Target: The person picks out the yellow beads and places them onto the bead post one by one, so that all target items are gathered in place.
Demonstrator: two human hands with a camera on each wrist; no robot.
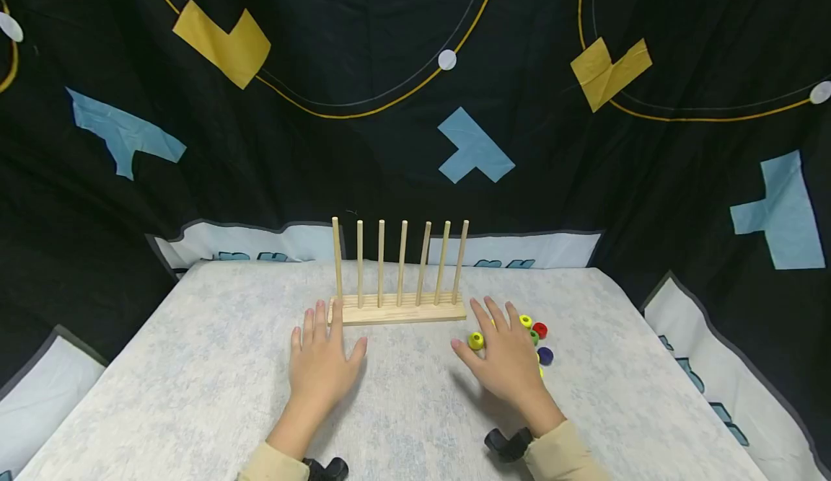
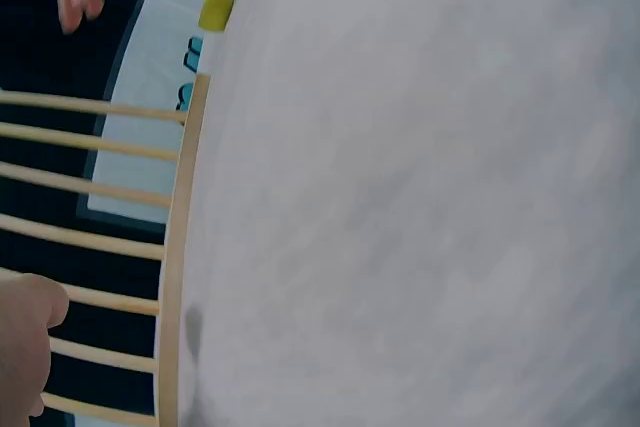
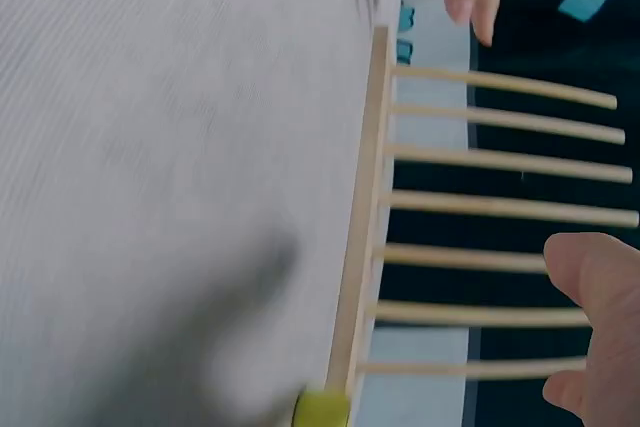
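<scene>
The left hand (image 1: pixel 321 367) and right hand (image 1: pixel 509 357), both with fingers spread, hold nothing; this seems the reaching step. Beads (image 1: pixel 540 330) lie on the table (image 1: pixel 402 409), right of the rack (image 1: pixel 396 314), partly below the right hand. Taking one would call for lowering and pinching.

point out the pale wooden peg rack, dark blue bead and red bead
Pale wooden peg rack (image 1: pixel 399 314): head view, front of its base
Dark blue round bead (image 1: pixel 545 355): head view, its middle
Red round bead (image 1: pixel 540 330): head view, its middle
</scene>
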